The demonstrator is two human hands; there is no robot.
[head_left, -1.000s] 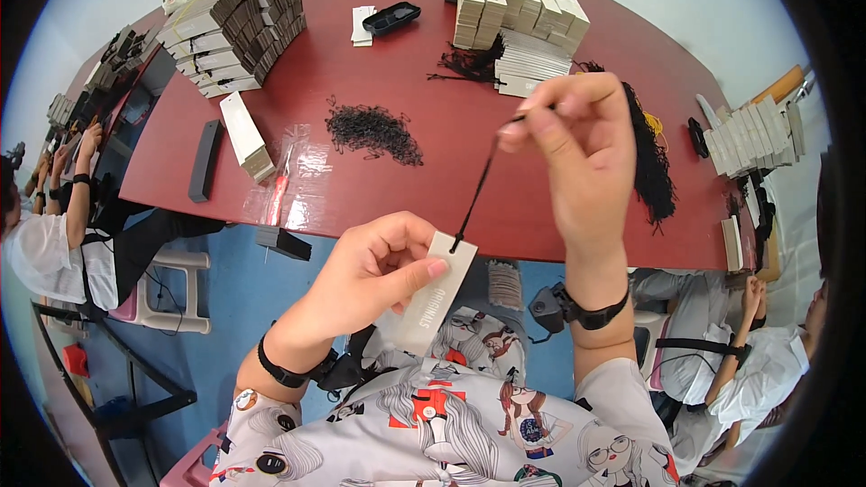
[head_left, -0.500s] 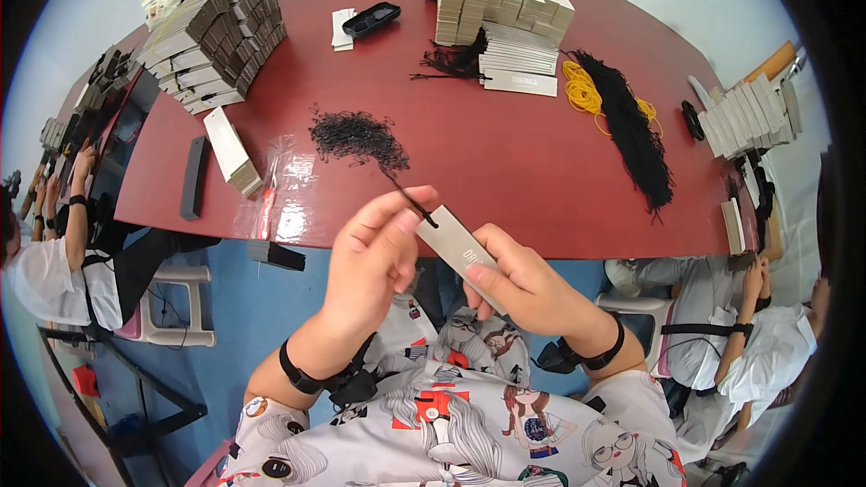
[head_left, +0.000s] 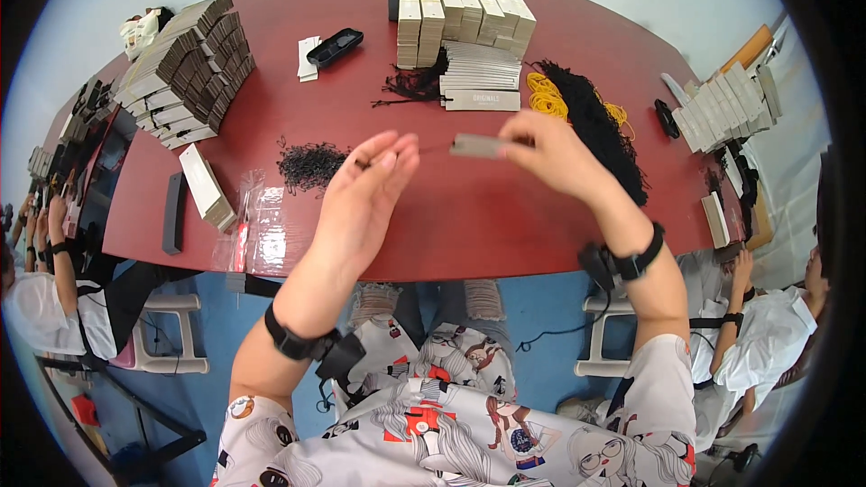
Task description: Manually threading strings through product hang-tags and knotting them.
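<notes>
head: right fingers (head_left: 525, 129) pinch grey tag (head_left: 475, 145)

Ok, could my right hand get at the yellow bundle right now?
Probably yes: the yellow bundle lies just beyond your right hand, its left part uncovered by the black bundle. That hand holds a tag, though, so its grip looks taken.
</notes>
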